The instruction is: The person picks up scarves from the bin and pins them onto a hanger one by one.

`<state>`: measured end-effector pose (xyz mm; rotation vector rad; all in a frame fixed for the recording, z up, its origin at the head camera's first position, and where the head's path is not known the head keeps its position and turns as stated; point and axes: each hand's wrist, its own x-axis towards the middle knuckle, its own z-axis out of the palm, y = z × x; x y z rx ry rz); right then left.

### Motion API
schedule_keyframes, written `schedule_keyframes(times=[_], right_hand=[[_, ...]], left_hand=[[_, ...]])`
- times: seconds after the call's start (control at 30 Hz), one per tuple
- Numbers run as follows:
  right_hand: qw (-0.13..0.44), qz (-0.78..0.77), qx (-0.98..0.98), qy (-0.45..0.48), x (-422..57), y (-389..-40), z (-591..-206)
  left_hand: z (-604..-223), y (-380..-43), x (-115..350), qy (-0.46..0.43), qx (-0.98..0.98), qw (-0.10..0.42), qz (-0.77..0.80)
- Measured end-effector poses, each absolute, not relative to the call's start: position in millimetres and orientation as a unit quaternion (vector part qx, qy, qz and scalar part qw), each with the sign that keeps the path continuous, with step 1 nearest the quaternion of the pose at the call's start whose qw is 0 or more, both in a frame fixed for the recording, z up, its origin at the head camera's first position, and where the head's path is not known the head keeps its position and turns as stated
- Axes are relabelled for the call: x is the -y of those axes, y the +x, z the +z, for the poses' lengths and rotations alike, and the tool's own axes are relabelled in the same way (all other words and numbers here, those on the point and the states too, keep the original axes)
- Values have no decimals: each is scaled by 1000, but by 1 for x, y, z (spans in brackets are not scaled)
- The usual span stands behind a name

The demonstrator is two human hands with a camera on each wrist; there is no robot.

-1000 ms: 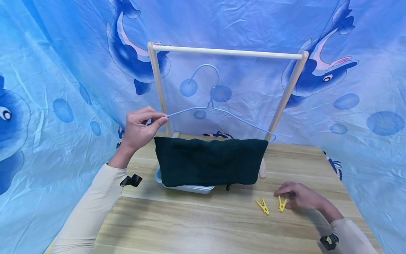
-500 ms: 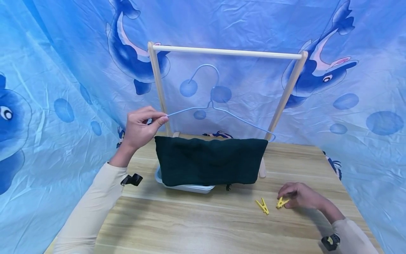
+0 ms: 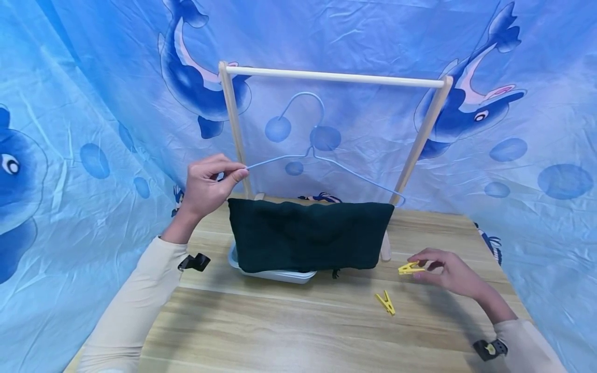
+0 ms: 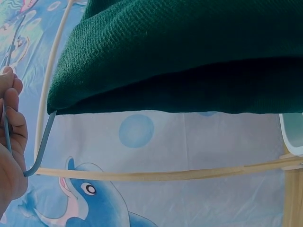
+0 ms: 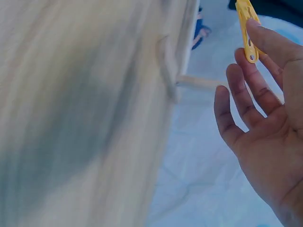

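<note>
My left hand grips the left shoulder of a light blue wire hanger, holding it up with its hook at the top. A dark green knit cloth is folded over the hanger's lower bar and hangs down. In the left wrist view the wire bends at the corner, right beside the fold of the green cloth. My right hand pinches a yellow clothespin between thumb and fingers, raised over the table; in the right wrist view the clothespin points away from the palm. Another yellow clothespin lies on the tabletop.
A wooden rack with a white top rail stands behind the cloth. A pale basin sits partly hidden beneath the cloth on the wooden table. Blue dolphin-print curtains surround the table on the left, back and right.
My right hand has picked up the nearer yellow clothespin from the table and lifted it up and slightly away. The left hand, hanger and cloth stay almost still.
</note>
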<state>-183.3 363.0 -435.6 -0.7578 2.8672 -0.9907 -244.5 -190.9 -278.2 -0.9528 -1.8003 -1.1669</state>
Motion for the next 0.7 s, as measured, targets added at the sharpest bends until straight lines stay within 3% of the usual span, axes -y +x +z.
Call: schedule_keyframes(times=[0.33,0.7], right_hand=[[-78,-332,-902,-267,-339,-179,-400],[-115,-383,-880,-255,-311,-175,-361]], left_hand=[[-279,-242,191,-379,707,388,-453],[-282,-242,192,-382,707,391,-449]])
